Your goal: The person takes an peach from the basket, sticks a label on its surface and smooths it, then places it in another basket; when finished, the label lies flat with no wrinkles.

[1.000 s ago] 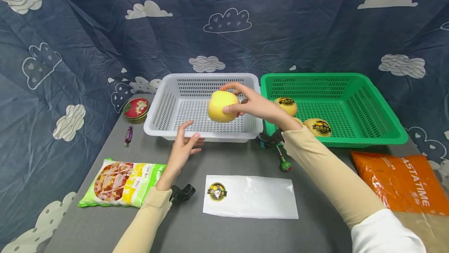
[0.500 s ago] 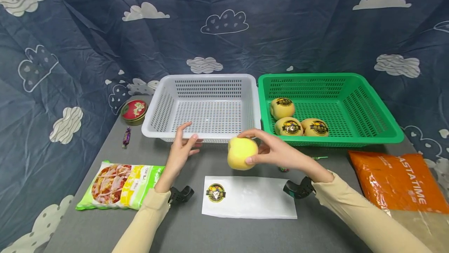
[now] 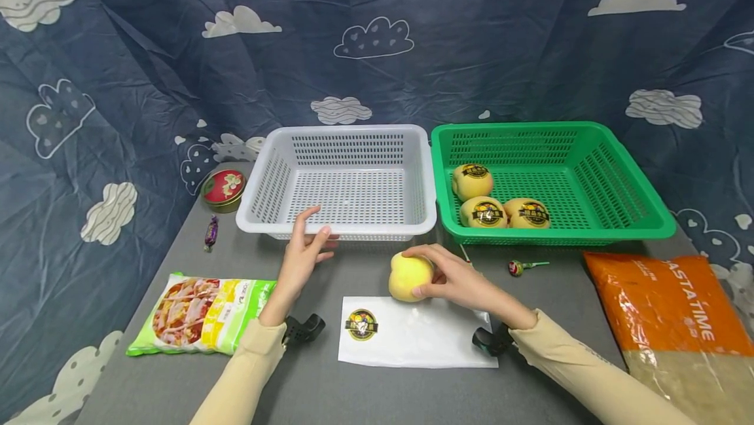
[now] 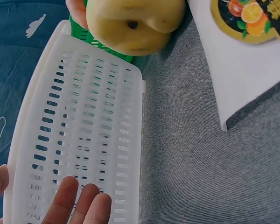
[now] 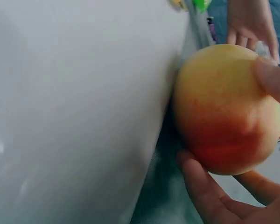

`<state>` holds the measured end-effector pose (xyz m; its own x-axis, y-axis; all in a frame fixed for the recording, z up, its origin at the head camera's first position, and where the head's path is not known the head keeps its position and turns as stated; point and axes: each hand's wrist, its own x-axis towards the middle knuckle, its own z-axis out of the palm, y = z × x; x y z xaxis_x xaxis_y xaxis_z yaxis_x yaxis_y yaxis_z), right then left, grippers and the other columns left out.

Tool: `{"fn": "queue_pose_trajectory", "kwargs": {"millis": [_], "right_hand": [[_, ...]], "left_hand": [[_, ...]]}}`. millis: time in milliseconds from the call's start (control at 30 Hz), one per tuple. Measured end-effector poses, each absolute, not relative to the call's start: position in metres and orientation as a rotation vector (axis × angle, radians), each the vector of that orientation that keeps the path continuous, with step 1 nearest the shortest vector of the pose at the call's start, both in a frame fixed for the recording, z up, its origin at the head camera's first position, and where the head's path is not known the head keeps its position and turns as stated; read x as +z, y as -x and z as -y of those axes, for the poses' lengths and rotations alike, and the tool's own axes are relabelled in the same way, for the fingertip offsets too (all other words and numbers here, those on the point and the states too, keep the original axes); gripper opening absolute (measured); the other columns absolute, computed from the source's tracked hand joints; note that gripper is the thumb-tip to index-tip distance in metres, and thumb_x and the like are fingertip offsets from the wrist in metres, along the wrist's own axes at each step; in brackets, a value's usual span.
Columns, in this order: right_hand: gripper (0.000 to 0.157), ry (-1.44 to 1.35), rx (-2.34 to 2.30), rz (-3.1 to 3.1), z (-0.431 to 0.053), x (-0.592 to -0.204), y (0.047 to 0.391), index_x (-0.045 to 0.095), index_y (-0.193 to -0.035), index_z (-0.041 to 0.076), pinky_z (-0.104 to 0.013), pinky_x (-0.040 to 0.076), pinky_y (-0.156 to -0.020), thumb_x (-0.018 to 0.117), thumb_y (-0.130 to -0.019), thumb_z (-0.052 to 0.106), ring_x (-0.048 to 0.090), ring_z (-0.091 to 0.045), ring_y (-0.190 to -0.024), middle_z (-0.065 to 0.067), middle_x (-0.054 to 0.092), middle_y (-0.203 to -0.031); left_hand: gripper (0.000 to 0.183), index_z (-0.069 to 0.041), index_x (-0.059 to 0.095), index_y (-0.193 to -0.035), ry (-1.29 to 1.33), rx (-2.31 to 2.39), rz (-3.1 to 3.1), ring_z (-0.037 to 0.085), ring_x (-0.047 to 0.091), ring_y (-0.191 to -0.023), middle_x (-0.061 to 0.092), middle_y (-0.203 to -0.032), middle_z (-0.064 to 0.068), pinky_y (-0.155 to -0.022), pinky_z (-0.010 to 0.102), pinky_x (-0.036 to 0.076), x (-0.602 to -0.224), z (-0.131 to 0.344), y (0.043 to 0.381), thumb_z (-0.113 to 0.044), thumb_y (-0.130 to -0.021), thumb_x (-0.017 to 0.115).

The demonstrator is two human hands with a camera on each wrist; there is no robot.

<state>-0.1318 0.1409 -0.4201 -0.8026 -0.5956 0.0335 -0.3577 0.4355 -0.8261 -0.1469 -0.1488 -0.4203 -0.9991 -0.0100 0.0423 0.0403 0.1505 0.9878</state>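
My right hand (image 3: 450,279) holds a yellow peach (image 3: 410,277) between thumb and fingers, at the far edge of the white paper bag (image 3: 427,333). A red blush covers part of the peach (image 5: 228,112) in the right wrist view; its stem hollow faces the left wrist camera. My left hand (image 3: 299,260) is at the front rim of the white basket (image 3: 250,223), fingers spread and loosely bent, holding nothing. Several fingertips (image 4: 99,207) lie in front of the basket's slotted wall (image 4: 84,126) in the left wrist view.
A green basket (image 3: 642,222) with 3 labelled peaches (image 3: 484,212) stands at the right. A lollipop (image 3: 516,268) and an orange PASTATIME pack (image 3: 665,300) lie before it. At the left are a green food bag (image 3: 194,314), a wrapped candy (image 3: 211,233) and a round tin (image 3: 223,189).
My right hand has brought the peach from over the white basket forward and down to the paper bag's far edge. My left hand has stayed at the basket rim.
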Motion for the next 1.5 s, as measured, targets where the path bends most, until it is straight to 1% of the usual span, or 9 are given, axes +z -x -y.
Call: {"fn": "queue_pose_trajectory", "kwargs": {"millis": [200, 400, 533, 633, 767, 900, 1067, 1333, 1500], "right_hand": [[0.062, 0.861, -1.296, -2.382, -0.144, -0.424, 0.132, 0.041, -0.132, 0.021, -0.029, 0.051, -0.068, 0.07, -0.079, 0.028, 0.056, -0.018, -0.081, -0.007, 0.042, -0.12], [0.059, 0.852, -1.346, -2.399, -0.152, -0.417, 0.124, 0.04, -0.133, 0.02, -0.029, 0.051, -0.069, 0.067, -0.081, 0.023, 0.059, -0.018, -0.081, -0.007, 0.039, -0.126], [0.05, 0.857, -1.372, -2.5, -0.16, -0.412, 0.112, 0.048, -0.127, 0.017, -0.028, 0.051, -0.067, 0.068, -0.081, 0.016, 0.058, -0.013, -0.077, -0.007, 0.043, -0.117], [0.041, 0.939, -1.373, -2.536, -0.167, -0.412, 0.103, 0.053, -0.118, 0.012, -0.029, 0.051, -0.068, 0.068, -0.08, 0.008, 0.057, -0.01, -0.077, -0.006, 0.049, -0.11], [0.035, 1.023, -1.256, -2.502, -0.175, -0.417, 0.091, 0.057, -0.112, 0.012, -0.029, 0.05, -0.068, 0.068, -0.079, 0.006, 0.054, -0.011, -0.079, -0.001, 0.053, -0.102], [0.032, 1.012, -1.044, -2.479, -0.18, -0.425, 0.083, 0.059, -0.11, 0.018, -0.026, 0.046, -0.066, 0.068, -0.079, 0.011, 0.05, -0.012, -0.078, 0.003, 0.052, -0.096], [0.034, 0.963, -0.898, -2.461, -0.182, -0.432, 0.08, 0.06, -0.109, 0.023, -0.022, 0.04, -0.065, 0.07, -0.078, 0.013, 0.045, -0.011, -0.078, 0.006, 0.047, -0.095], [0.039, 0.938, -0.804, -2.485, -0.18, -0.438, 0.08, 0.06, -0.109, 0.027, -0.025, 0.037, -0.067, 0.072, -0.074, 0.012, 0.041, -0.011, -0.079, 0.006, 0.043, -0.098], [0.041, 0.904, -0.811, -2.478, -0.181, -0.44, 0.08, 0.06, -0.109, 0.029, -0.025, 0.036, -0.066, 0.072, -0.074, 0.013, 0.041, -0.011, -0.08, 0.006, 0.042, -0.098]], "left_hand": [[0.055, -0.016, 0.022, -0.141, 0.093, -2.057, 2.345, 0.039, 0.058, -0.094, 0.059, -0.102, 0.028, -0.075, 0.044, 0.05, -0.417, 0.15, 0.146, -0.024, -0.094, 0.049], [0.061, -0.016, 0.012, -0.144, 0.325, -2.033, 2.488, 0.045, 0.055, -0.094, 0.053, -0.107, 0.033, -0.075, 0.048, 0.049, -0.397, 0.152, 0.132, -0.013, -0.094, 0.048], [0.054, -0.014, 0.03, -0.138, 0.654, -1.901, 2.681, 0.037, 0.058, -0.09, 0.053, -0.105, 0.024, -0.072, 0.041, 0.051, -0.4, 0.153, 0.12, -0.012, -0.09, 0.055], [0.04, -0.012, 0.05, -0.123, 0.934, -1.719, 2.829, 0.026, 0.057, -0.092, 0.055, -0.106, 0.013, -0.073, 0.032, 0.05, -0.411, 0.152, 0.113, -0.016, -0.086, 0.062], [0.028, -0.019, 0.059, -0.106, 1.177, -1.436, 3.0, 0.018, 0.052, -0.092, 0.052, -0.106, 0.002, -0.076, 0.027, 0.047, -0.421, 0.146, 0.102, -0.021, -0.08, 0.069], [0.031, -0.025, 0.057, -0.102, 1.269, -1.116, 3.099, 0.013, 0.042, -0.093, 0.046, -0.104, -0.004, -0.078, 0.028, 0.041, -0.43, 0.138, 0.094, -0.019, -0.075, 0.072], [0.039, -0.022, 0.05, -0.097, 1.323, -0.842, 3.037, 0.01, 0.038, -0.09, 0.041, -0.097, -0.006, -0.075, 0.025, 0.039, -0.439, 0.133, 0.089, -0.007, -0.07, 0.073], [0.032, -0.018, 0.045, -0.083, 1.36, -0.746, 3.006, 0.01, 0.038, -0.077, 0.04, -0.082, -0.005, -0.064, 0.022, 0.035, -0.441, 0.134, 0.087, -0.01, -0.071, 0.074], [0.029, -0.019, 0.049, -0.081, 1.341, -0.892, 2.923, 0.008, 0.04, -0.079, 0.046, -0.082, -0.01, -0.066, 0.02, 0.037, -0.441, 0.133, 0.088, -0.007, -0.07, 0.073]]}}
